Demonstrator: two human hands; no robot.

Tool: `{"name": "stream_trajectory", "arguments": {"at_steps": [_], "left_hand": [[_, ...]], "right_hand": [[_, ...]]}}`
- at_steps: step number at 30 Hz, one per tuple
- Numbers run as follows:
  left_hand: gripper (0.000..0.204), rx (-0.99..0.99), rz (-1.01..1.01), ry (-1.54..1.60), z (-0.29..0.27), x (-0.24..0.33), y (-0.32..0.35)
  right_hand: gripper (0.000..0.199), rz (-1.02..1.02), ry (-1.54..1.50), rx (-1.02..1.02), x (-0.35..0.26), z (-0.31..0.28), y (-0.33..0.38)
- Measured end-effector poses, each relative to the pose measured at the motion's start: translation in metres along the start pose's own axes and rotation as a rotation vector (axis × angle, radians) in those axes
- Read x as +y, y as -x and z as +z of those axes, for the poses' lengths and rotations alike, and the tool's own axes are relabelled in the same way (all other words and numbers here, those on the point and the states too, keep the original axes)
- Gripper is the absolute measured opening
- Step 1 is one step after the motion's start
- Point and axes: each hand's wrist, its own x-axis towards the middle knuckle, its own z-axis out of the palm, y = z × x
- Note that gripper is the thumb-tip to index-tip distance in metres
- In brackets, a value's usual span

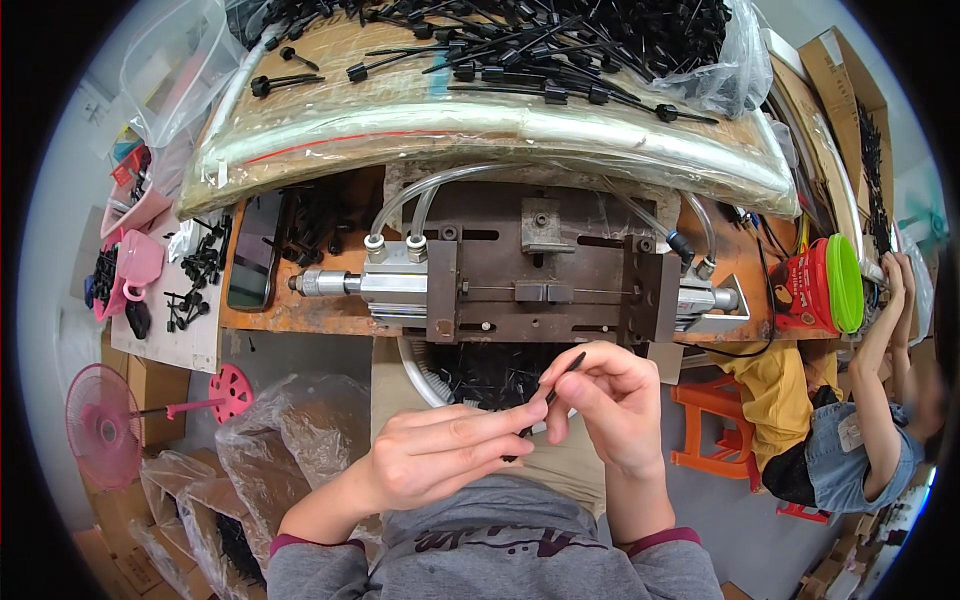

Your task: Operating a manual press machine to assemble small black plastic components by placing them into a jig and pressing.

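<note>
A slim black plastic rod [573, 364] slants between my hands, in front of the metal fixture. My right hand [612, 408] pinches its upper part between thumb and fingertips. My left hand [440, 455] closes on its lower part, fingers pressed together; the rod's middle is partly hidden by the fingers. Beyond my hands stands the dark steel fixture [490, 262], with a pneumatic cylinder [395, 290] at its left end and a small grey block [543, 292] in its middle. Below the bench edge, many black parts [490, 375] lie close behind my hands.
A wrapped cardboard shelf [330, 85] above the bench bears a heap of black stemmed parts [560, 45]. A phone [256, 250] lies left of the fixture, a red bucket [805, 290] stands right. An orange stool [712, 425] and a co-worker [850, 440] are at right, a pink fan [105, 425] at left.
</note>
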Motion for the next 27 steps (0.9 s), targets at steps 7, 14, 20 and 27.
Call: {"name": "stream_trajectory", "arguments": {"at_steps": [7,14,20,27], "left_hand": [[0.027,0.048,-0.017,-0.075,0.005,0.004,-0.001],[0.029,0.166,-0.134,-0.406,0.013,-0.004,-0.021],[0.025,0.122,-0.127,-0.578,0.033,-0.021,-0.024],[0.021,0.085,-0.1,-0.682,0.049,-0.029,-0.031]], "right_hand": [[0.009,0.078,0.01,-0.031,0.003,-0.004,0.001],[0.014,-0.328,0.711,0.244,-0.044,0.009,-0.021],[0.01,-0.946,1.256,0.272,-0.093,0.006,-0.113],[0.04,-0.844,1.906,0.002,-0.125,0.016,-0.213]]}}
